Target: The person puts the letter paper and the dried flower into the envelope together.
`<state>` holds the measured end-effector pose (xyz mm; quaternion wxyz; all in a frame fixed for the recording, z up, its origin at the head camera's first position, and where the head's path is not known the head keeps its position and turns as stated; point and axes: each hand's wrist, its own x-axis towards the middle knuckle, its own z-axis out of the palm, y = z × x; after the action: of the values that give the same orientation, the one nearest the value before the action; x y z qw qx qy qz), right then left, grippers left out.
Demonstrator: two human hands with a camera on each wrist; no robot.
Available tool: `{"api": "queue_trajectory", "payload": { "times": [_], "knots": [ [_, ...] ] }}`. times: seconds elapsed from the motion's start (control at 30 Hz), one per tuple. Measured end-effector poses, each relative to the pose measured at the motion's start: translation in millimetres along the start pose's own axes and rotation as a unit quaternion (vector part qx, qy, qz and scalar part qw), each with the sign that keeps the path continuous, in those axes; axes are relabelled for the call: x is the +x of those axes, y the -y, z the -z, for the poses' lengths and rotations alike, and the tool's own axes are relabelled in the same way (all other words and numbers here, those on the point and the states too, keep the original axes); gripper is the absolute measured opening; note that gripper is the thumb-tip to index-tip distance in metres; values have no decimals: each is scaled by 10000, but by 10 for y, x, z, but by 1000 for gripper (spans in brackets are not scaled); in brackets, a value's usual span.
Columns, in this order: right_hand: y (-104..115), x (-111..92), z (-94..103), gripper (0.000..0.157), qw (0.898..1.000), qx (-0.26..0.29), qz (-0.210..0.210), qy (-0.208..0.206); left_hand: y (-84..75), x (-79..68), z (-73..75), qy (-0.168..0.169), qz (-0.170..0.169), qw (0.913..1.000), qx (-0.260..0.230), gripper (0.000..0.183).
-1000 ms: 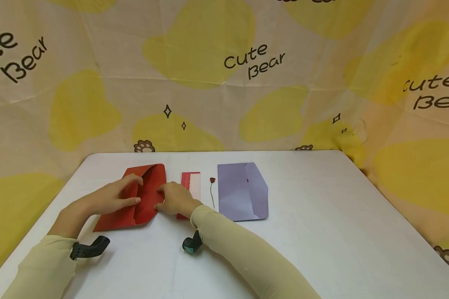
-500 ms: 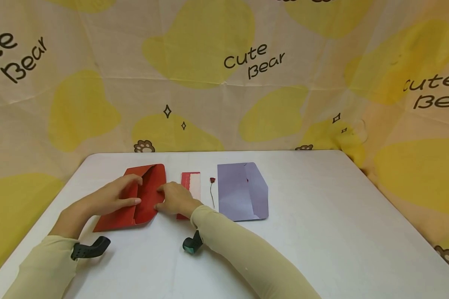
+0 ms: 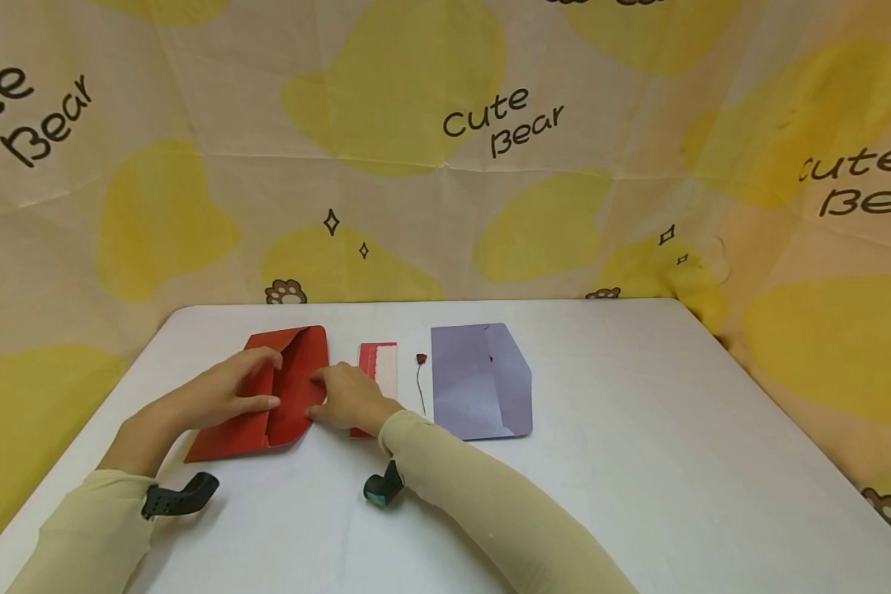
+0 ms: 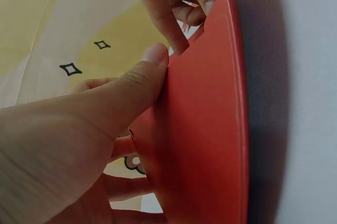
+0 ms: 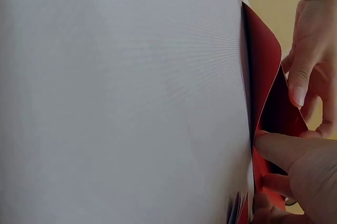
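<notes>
A red envelope (image 3: 226,436) lies at the left of the white table with its flap (image 3: 294,417) unfolded to the right. My left hand (image 3: 226,392) holds the pocket's edge, thumb and fingers apart along it; the left wrist view has the thumb (image 4: 147,66) on that edge. At the flap's right side, my right hand (image 3: 352,396) pinches the red paper between thumb and fingers. In the right wrist view the pocket gapes dark between the two hands. My right forearm partly covers a red and white card (image 3: 386,363).
Right of the card lies a thin-stemmed dried red flower (image 3: 421,360). Beyond it is a lilac envelope (image 3: 464,388), its flap also unfolded to the right. The white table (image 3: 661,462) extends to the right. A patterned cloth (image 3: 416,124) hangs behind it.
</notes>
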<state>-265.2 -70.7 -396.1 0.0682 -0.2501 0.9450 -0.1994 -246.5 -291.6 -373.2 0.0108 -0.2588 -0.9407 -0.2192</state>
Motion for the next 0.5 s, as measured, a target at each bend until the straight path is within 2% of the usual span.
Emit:
{"api": "queue_trajectory", "payload": {
  "times": [0.5],
  "knots": [
    [2, -35, 50, 57, 9999, 90, 122, 44, -18, -6, -27, 93, 201, 9998, 20, 53]
  ]
}}
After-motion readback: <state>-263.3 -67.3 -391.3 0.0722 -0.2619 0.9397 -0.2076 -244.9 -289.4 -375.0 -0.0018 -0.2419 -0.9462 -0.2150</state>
